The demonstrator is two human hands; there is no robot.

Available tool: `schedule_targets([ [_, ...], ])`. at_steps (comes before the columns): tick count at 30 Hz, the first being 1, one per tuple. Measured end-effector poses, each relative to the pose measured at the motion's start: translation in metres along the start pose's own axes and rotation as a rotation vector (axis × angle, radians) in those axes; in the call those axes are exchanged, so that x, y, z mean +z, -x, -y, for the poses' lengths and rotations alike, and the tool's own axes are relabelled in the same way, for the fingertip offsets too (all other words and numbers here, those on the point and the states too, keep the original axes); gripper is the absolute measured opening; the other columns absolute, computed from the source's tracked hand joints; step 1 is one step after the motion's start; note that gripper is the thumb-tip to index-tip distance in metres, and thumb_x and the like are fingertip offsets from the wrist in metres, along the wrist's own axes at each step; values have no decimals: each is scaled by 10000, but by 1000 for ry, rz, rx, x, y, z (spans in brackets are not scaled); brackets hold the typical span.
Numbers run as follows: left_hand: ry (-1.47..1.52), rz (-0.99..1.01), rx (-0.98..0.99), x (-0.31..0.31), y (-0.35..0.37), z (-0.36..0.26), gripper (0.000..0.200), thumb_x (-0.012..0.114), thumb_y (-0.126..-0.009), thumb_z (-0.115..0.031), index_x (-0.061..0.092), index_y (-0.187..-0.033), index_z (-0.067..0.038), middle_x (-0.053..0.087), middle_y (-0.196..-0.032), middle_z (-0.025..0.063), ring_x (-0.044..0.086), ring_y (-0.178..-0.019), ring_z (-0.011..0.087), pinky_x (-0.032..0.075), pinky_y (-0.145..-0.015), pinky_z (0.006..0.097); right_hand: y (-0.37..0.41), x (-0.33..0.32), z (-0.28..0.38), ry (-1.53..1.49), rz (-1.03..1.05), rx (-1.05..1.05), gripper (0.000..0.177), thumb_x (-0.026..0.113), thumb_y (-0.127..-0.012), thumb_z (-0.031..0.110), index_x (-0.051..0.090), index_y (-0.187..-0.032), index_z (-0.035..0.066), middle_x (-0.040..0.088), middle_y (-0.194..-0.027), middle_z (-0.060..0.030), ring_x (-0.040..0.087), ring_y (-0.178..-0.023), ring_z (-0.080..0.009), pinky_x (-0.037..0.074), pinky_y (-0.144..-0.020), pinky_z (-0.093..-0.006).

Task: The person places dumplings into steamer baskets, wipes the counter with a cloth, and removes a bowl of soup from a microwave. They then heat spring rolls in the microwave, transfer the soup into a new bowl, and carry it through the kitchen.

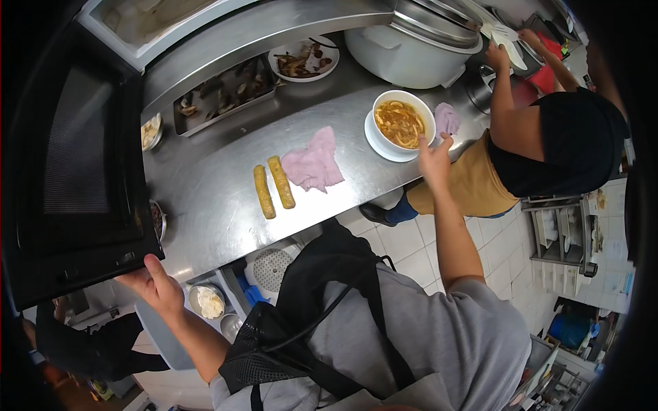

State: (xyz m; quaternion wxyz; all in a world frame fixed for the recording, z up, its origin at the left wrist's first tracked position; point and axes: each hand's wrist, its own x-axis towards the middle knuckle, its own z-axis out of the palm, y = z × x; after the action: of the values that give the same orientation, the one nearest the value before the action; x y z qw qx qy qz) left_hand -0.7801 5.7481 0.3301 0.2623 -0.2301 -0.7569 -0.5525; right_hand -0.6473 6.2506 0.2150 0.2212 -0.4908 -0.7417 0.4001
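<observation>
My left hand point(159, 282) is at the lower corner of the open black microwave door point(92, 171), thumb against its edge and fingers partly hidden beneath. My right hand point(435, 163) pinches the near rim of a white bowl point(404, 123) of noodle soup, which rests on a white plate point(379, 142) on the steel counter point(226, 161). Just right of the bowl lies a crumpled pink cloth point(447, 119). Two yellowish rolls point(273, 186) lie side by side mid-counter, touching or close to a larger pink cloth point(315, 161).
Behind are a metal tray point(226, 99), a dish of dark food point(303, 60) and a large pot point(415, 55). A co-worker in a black top point(572, 140) stands close on the right; another person point(89, 342) is at lower left. A container of white food point(207, 301) sits below the counter.
</observation>
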Motion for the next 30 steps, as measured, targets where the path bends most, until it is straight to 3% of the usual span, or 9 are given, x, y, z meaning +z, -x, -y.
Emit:
schedule_targets([
  [3, 3, 2, 18, 3, -2, -1, 613, 524, -968, -168, 166, -1444, -23, 320, -1424, 138, 371, -1257, 213, 255, -1077, 350, 39, 41, 1, 20, 141, -443, 523, 624, -864, 351, 420, -1234, 43, 629, -751, -154, 639, -662, -313, 495, -654, -423],
  [5, -6, -52, 13, 5, -1, 0, 624, 530, -968, -187, 161, -1444, -25, 329, -1418, 139, 372, -1254, 213, 262, -1071, 348, 56, 77, 10, 185, 380, -532, 517, 628, -853, 326, 427, -1242, 50, 634, -790, -161, 639, -728, -344, 499, -669, -431],
  [10, 6, -5, 23, 6, -1, 1, 626, 534, -968, -212, 158, -1438, -37, 341, -1400, 133, 382, -1239, 206, 275, -1061, 346, 68, 148, 31, 334, 453, -778, 439, 659, -820, 357, 514, -1090, 42, 650, -871, -176, 634, -850, -375, 503, -720, -466],
  [13, 24, 12, -6, 5, -1, -1, 620, 533, -969, -222, 162, -1434, -45, 359, -1381, 127, 394, -1223, 201, 271, -1061, 345, 55, 171, 27, 492, 730, -700, 445, 670, -807, 365, 552, -1058, 17, 660, -901, -193, 636, -870, -380, 501, -755, -458],
  [20, 15, 7, -51, 2, -2, -2, 621, 519, -972, -185, 142, -1445, -42, 338, -1411, 126, 361, -1256, 188, 234, -1074, 334, 49, 177, 30, 637, 724, -748, 239, 579, -828, 175, 576, -986, -4, 664, -887, -208, 648, -873, -362, 516, -713, -452],
  [23, 4, 28, -98, -1, 2, 0, 650, 512, -969, -146, 104, -1464, -42, 321, -1429, 124, 342, -1274, 188, 217, -1082, 333, 68, 167, 59, 821, 830, -836, 304, 540, -841, 196, 571, -1077, 6, 657, -924, -219, 642, -871, -380, 502, -738, -486],
  [25, -24, 24, -80, -5, 2, -4, 674, 505, -966, -121, 73, -1477, -46, 326, -1426, 119, 349, -1267, 186, 211, -1085, 332, 103, 164, 70, 499, 445, -955, 356, 538, -851, 247, 558, -1113, 7, 645, -959, -236, 642, -840, -382, 505, -740, -487],
  [27, 8, -41, -98, 3, 1, -2, 615, 550, -928, -71, 197, -1429, -23, 384, -1370, 130, 413, -1194, 191, 279, -1042, 319, 132, 175, 82, 449, 771, -824, 512, 569, -851, 348, 496, -1213, -7, 628, -1012, -242, 632, -856, -381, 510, -731, -477],
  [30, 72, -16, -62, 11, 0, -7, 642, 552, -937, -106, 168, -1445, -20, 377, -1378, 132, 411, -1204, 200, 284, -1048, 325, 156, 220, 62, 472, 738, -810, 821, 618, -792, 495, 350, -1330, -63, 575, -1055, -267, 603, -919, -383, 510, -748, -447],
])
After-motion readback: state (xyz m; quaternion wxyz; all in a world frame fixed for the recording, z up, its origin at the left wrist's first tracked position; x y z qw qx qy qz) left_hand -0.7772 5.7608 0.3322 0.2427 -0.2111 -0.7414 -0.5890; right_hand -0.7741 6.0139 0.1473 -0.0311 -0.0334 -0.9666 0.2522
